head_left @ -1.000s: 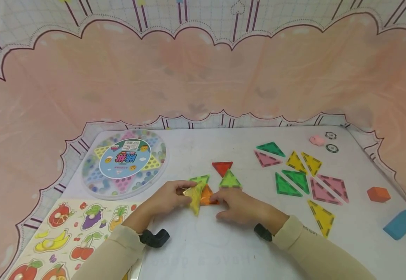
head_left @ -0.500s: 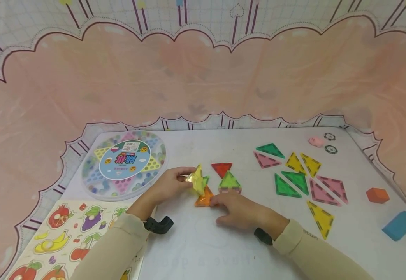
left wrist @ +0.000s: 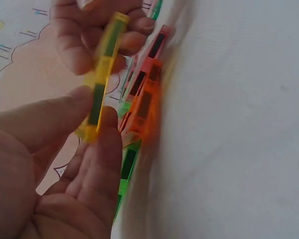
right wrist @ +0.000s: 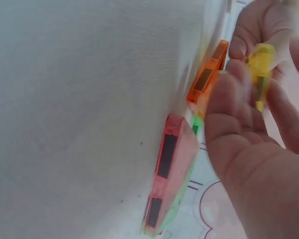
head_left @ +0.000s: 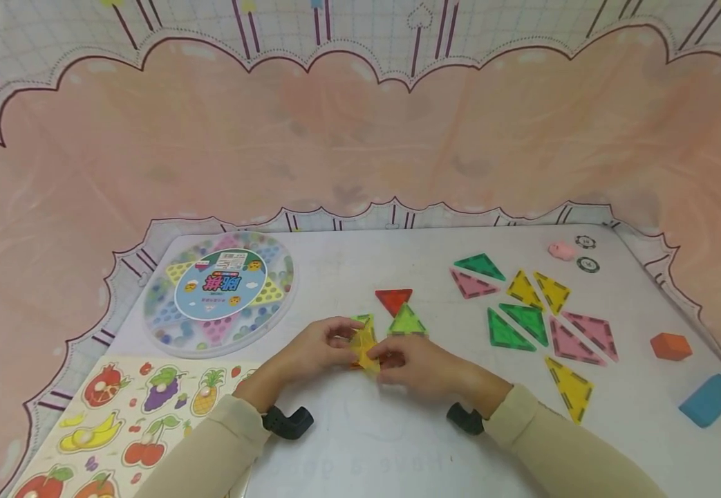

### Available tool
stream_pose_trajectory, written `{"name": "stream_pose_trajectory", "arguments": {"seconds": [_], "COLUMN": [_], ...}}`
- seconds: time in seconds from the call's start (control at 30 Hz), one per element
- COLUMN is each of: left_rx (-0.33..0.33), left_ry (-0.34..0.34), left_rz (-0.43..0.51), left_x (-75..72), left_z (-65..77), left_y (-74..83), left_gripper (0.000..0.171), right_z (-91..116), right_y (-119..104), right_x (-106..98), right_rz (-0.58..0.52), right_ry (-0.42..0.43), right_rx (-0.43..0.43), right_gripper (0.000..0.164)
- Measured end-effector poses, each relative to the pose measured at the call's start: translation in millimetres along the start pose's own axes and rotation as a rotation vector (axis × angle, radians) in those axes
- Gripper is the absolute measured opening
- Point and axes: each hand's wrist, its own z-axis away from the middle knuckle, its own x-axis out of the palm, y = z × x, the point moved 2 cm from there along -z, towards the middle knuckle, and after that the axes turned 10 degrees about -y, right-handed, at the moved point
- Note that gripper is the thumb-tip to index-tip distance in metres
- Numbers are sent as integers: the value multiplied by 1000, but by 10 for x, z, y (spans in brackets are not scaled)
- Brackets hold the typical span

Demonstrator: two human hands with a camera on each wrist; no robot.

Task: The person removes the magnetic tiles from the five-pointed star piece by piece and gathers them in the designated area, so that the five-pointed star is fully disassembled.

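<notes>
My left hand [head_left: 319, 346] pinches a translucent yellow triangular magnetic tile [head_left: 365, 341] between thumb and fingers, lifted off the table on edge. The fingers of my right hand [head_left: 419, 363] meet the tile's other end, thumb and fingers on either side, blurred in the right wrist view. Beneath lies an orange tile [right wrist: 209, 72], mostly hidden from the head view by the hands. A light green tile [head_left: 363, 319] shows just beyond the left fingers. Past the right hand are a lime triangle [head_left: 406, 321] and a red triangle [head_left: 394, 299]; a pink tile [right wrist: 172, 159] adjoins the lime one.
Right of the hands lie several green, pink and yellow triangular tiles [head_left: 525, 325]. An orange block [head_left: 671, 346], a blue block [head_left: 710, 400] and a pink pig figure [head_left: 561, 250] sit farther right. A round board game [head_left: 220, 294] and a fruit puzzle board [head_left: 130, 415] occupy the left.
My left hand lifted the yellow tile, then brought it down and right over the orange tile. My right fingers left the orange tile's edge and now hold the yellow tile's end.
</notes>
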Motion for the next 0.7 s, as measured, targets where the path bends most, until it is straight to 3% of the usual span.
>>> {"name": "stream_pose_trajectory", "arguments": {"seconds": [0.07, 0.17, 0.4, 0.53, 0.7], "left_rx": [24, 21, -90, -79, -61], "left_ry": [7, 50, 158, 193, 192], "left_rz": [-16, -120, -413, -492, -521], "left_x": [5, 11, 13, 9, 10], "left_z": [-24, -18, -24, -48, -83], "left_y": [-64, -68, -58, -62, -66], "left_gripper": [50, 48, 37, 31, 31], "right_z": [17, 94, 428, 639, 910], "right_y": [2, 34, 218, 336, 470], "right_x": [-23, -85, -264, -354, -427], "right_rz": [-14, 8, 51, 22, 15], "right_ry": [40, 95, 142, 145, 139], "right_rx": [34, 69, 90, 124, 166], "right_gripper": [26, 19, 17, 23, 26]}}
